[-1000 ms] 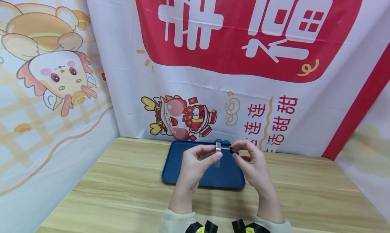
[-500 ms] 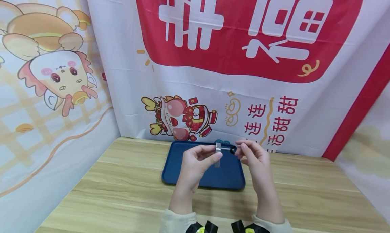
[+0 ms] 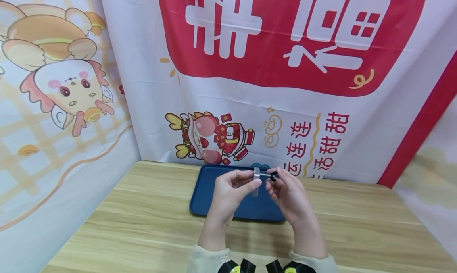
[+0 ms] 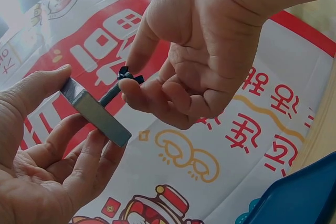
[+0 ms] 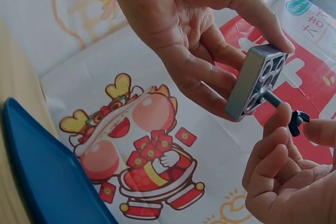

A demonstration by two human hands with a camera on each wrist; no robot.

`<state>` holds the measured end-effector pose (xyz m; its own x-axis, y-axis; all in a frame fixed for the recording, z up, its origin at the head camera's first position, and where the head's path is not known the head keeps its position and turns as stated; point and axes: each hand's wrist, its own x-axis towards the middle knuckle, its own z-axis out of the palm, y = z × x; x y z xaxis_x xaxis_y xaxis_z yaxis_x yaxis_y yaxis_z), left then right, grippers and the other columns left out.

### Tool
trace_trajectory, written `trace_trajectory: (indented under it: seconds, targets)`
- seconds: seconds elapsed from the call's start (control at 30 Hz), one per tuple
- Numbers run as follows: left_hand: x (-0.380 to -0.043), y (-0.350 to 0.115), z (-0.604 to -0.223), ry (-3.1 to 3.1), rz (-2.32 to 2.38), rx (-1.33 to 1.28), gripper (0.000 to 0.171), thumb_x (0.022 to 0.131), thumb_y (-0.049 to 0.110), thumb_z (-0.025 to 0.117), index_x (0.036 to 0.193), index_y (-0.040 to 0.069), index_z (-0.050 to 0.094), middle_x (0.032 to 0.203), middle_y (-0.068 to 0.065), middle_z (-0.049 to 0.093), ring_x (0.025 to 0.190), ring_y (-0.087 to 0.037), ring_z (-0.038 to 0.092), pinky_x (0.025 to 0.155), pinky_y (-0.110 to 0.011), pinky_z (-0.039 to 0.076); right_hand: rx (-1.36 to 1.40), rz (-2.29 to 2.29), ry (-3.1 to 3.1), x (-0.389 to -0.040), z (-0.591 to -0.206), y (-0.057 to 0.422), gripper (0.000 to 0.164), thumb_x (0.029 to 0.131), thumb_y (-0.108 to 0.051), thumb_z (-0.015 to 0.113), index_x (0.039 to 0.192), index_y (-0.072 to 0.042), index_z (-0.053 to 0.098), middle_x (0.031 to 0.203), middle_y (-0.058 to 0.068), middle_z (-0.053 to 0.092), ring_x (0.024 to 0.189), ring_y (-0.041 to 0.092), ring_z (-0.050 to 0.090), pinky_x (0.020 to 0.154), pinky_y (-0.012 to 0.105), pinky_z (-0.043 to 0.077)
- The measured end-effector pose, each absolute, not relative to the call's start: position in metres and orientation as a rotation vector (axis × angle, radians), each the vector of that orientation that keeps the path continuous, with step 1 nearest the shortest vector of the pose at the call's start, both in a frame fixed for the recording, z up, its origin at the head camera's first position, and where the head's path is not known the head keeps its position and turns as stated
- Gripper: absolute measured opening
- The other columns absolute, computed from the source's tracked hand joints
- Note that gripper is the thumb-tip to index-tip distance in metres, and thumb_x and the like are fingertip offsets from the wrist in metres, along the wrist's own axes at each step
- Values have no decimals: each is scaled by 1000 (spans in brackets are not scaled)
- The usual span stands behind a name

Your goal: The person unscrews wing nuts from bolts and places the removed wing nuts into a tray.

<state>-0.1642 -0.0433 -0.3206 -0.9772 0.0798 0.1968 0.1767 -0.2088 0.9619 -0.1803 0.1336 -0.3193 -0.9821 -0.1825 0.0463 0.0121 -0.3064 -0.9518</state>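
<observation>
My left hand (image 3: 232, 187) pinches a small rectangular metal block (image 5: 247, 85) between thumb and fingers, above the tray. The block's one face has round recesses, seen in the right wrist view. A threaded bolt (image 4: 111, 95) sticks out of that face toward the right. At its outer end sits a black wing nut (image 5: 297, 123). My right hand (image 3: 290, 195) has its thumb and index fingertip at the wings, pinching them from two sides. The other fingers of that hand (image 4: 194, 56) curl loosely below.
A blue tray (image 3: 201, 203) lies on the wooden table (image 3: 143, 213) under my hands. Close behind it hangs a white and red printed cloth (image 3: 150, 86), with another printed cloth (image 3: 71, 146) on the left.
My right hand loosened from the wing nut and drew slightly right, then came back with the wrist turned and fingers at the wings again. My left hand and the block stayed nearly still.
</observation>
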Motion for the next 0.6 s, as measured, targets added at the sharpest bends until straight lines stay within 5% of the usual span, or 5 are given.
trace_trajectory:
  seconds: [0.6]
  targets:
    - [-163, -44, -320, -1935, -2375, -313, 38, 85, 18, 79, 119, 2, 70, 116, -12, 71, 99, -14, 69, 92, -29, 57, -302, -2548, 1668, -181, -320, 140, 30, 104, -18, 51, 82, -22, 71, 75, -8, 67, 72, 5, 61, 71, 19, 48]
